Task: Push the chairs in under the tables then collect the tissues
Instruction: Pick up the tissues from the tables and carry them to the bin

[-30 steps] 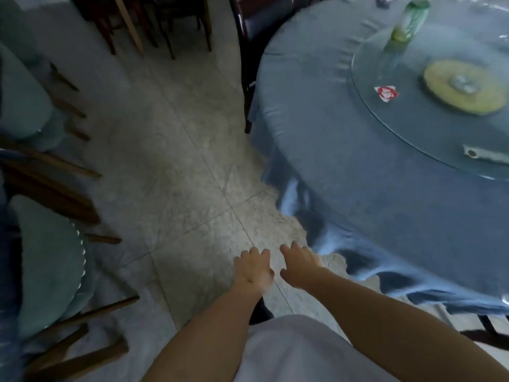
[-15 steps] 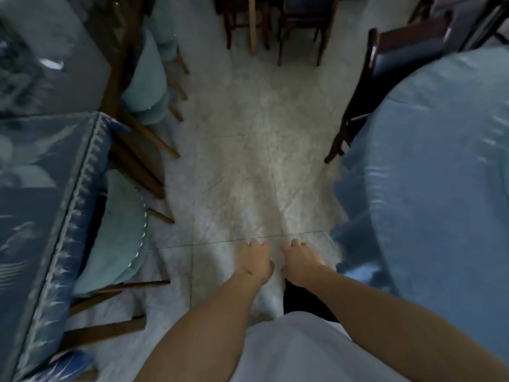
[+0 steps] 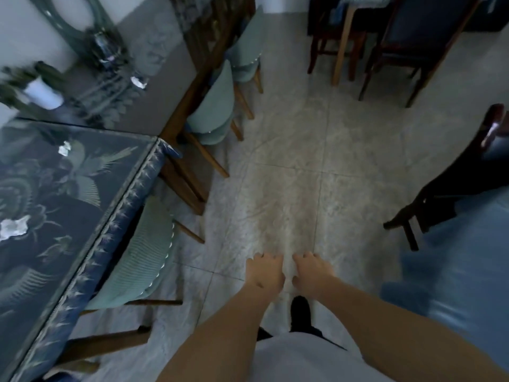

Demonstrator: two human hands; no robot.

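My left hand (image 3: 265, 272) and my right hand (image 3: 311, 270) hang side by side over the tiled floor, fingers curled down, holding nothing. On the left stands a table with a dark blue patterned cloth (image 3: 91, 244). Two crumpled white tissues lie on it, one near the left edge (image 3: 15, 227), one further back (image 3: 65, 148). A third tissue (image 3: 139, 81) lies on the grey table behind. Teal chairs (image 3: 140, 257) (image 3: 214, 106) are tucked under these tables. A dark wooden chair (image 3: 451, 186) stands at the blue round table (image 3: 468, 249) on the right.
More dark chairs (image 3: 413, 42) and a light wooden leg (image 3: 341, 42) stand at the back right. A white pot with a plant (image 3: 41, 92) sits on the grey table. The tiled floor (image 3: 297, 166) runs open between the tables.
The view has swung left: the round table with its glass turntable has slid out to the right, and the patterned table with tissues has come into view. Both hands kept their pose.
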